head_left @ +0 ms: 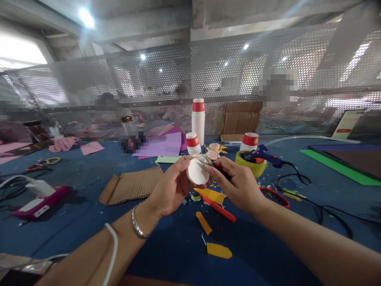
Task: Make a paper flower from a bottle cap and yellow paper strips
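Observation:
In the middle of the head view, my left hand [175,182] grips a white round piece [197,171] that looks like the bottom of a paper cup, its flat face towards me. My right hand [238,180] is closed on a thin metal tool [206,159] at the upper right rim of that piece. A dark part of the tool shows under my fingers; its kind is mostly hidden. Below my hands lie yellow paper pieces [219,250], a long red object [222,209] and small paper scraps.
A tall stack of paper cups [198,123] stands behind my hands. A blue glue gun [268,157] rests on a yellow tape roll [258,169], its black cord [297,174] trailing right. Corrugated cardboard [133,184] and a magenta power strip [44,202] lie left.

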### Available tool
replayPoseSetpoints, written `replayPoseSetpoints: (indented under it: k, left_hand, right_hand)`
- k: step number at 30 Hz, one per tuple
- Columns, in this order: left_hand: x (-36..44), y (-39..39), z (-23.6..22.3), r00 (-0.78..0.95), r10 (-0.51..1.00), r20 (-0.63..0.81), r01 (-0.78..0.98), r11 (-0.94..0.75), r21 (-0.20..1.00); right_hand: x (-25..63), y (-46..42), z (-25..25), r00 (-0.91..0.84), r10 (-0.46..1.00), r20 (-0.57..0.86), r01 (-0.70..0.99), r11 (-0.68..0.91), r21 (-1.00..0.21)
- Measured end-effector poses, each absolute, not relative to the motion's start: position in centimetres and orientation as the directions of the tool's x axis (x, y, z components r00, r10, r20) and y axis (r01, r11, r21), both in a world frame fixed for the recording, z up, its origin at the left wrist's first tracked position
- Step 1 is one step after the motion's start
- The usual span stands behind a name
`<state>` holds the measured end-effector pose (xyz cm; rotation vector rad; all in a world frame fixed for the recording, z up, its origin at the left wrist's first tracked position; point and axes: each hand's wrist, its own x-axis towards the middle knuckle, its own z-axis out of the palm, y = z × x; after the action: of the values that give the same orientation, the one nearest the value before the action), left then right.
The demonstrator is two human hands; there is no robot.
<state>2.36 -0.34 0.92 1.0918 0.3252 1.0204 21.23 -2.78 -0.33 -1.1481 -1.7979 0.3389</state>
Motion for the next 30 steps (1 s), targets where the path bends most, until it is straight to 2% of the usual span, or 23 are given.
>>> replayPoseSetpoints:
  k: [11, 18, 30]
  left_hand:
    - [2.51, -1.02, 1.15, 0.524, 0.806, 0.277, -0.489, 0.018, 0.872]
    - [2.29, -0.65, 0.87, 0.578, 0.779, 0.245, -0.491, 0.093, 0.866]
    - [2.1, -0.73, 1.1, 0.606, 0.76, 0.233, -0.505, 0.142, 0.851]
  right_hand:
    - [21.38, -2.91, -0.26, -0.168, 0.793, 0.585, 0.542, 0.57, -0.617]
    - [21.38, -3.34, -0.06, -0.171, 0.771, 0.613, 0.558, 0.589, -0.585]
    - [21.28, -3.46, 0.31, -0.178, 0.788, 0.59, 0.55, 0.576, -0.604]
